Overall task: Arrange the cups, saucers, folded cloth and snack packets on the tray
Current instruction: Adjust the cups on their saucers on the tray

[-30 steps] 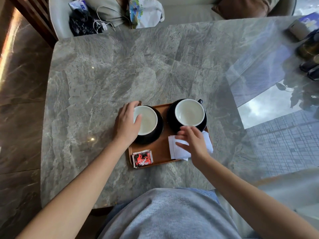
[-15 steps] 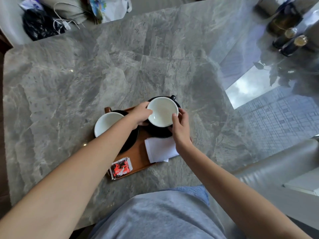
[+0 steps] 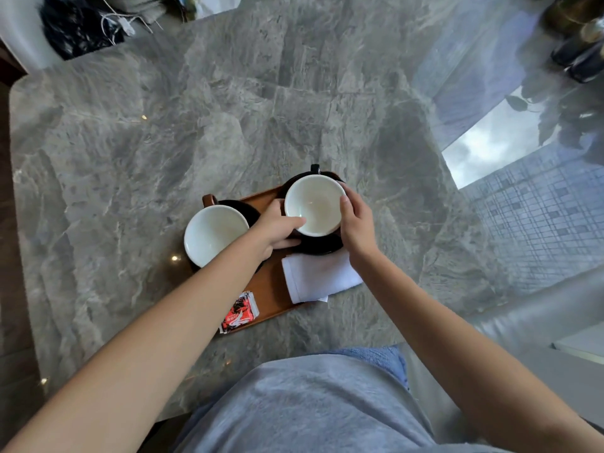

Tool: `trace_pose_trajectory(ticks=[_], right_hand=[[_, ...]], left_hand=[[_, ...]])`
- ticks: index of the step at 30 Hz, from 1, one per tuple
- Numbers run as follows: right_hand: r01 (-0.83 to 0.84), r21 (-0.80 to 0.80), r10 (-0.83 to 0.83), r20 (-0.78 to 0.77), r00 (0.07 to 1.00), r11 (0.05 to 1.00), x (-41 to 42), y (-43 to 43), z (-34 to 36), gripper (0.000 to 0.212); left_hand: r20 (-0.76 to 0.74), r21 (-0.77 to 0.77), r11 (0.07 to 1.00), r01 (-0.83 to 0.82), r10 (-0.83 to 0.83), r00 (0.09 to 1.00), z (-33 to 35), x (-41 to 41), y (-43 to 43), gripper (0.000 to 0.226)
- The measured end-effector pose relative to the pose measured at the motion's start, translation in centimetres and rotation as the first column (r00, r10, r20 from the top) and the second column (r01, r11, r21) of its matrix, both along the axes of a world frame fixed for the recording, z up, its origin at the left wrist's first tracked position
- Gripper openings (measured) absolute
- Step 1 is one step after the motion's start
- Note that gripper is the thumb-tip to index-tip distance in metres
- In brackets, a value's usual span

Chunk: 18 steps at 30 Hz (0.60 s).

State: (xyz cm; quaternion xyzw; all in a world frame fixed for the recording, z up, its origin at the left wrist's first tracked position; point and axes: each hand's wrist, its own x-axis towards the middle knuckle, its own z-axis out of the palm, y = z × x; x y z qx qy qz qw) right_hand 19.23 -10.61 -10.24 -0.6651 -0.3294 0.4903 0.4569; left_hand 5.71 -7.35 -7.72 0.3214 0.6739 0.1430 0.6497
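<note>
Tray (image 3: 264, 289), brown wood, near the front edge of the grey marble table (image 3: 228, 109); holds every item listed. Item one: white-lined cup (image 3: 315, 204) at the tray's far right, seated on a black saucer (image 3: 322, 246), dark handle pointing away from the person. Left hand (image 3: 277, 228) pinches this cup's near-left rim, thumb over the lip and fingers curled below toward the saucer. Right hand (image 3: 358, 223) wraps the cup's right wall, fingers curled round it, thumb at the rim. Item two: second cup (image 3: 214, 235) on its own dark saucer (image 3: 242, 207), far left of the tray, brown handle to the far left, gripped by neither hand. Item three: folded cloth (image 3: 318, 277), white, near right, overhanging the tray's edge, just beside the held cup's saucer. Item four: snack packet (image 3: 240, 312), red, near left corner, partly over the rim. Step in hand, by judgement: seating or turning the right-hand cup on its saucer. Next move likely calls for a small, level two-handed adjustment without shifting the saucer onto the cloth, then squaring cloth and packet inside the rim. Markings: packet carries white and black print on red, possibly a logo, too small to read; no writing seen on cups, saucers or cloth.
</note>
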Motion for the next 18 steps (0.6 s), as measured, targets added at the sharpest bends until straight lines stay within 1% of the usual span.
trace_pose_trajectory(ticks=[3, 6, 8, 12, 18], right_hand=[[-0.070, -0.045, 0.070, 0.012, 0.997, 0.997, 0.9, 1.1, 0.2, 0.032], [-0.160, -0.109, 0.152, -0.078, 0.985, 0.981, 1.9, 2.2, 0.7, 0.030], [-0.194, -0.119, 0.179, -0.128, 0.976, 0.974, 2.3, 2.4, 1.0, 0.031], [-0.211, -0.104, 0.197, -0.129, 0.972, 0.972, 2.3, 2.3, 1.1, 0.032], [-0.175, -0.110, 0.162, -0.118, 0.980, 0.978, 2.3, 2.4, 1.2, 0.030]], left_hand=[[0.030, 0.014, 0.999, -0.038, 0.037, 0.999, -0.1, 0.3, -0.6, 0.043], [0.048, 0.044, 0.992, -0.122, 0.120, 0.992, -0.5, 0.6, -1.5, 0.042], [0.067, 0.064, 0.985, -0.163, 0.158, 0.985, -0.9, 0.7, -2.1, 0.041], [0.083, 0.075, 0.981, -0.180, 0.174, 0.981, -1.2, 0.7, -2.3, 0.037], [0.042, 0.100, 0.986, -0.133, 0.130, 0.991, -1.6, 0.7, -2.3, 0.043]])
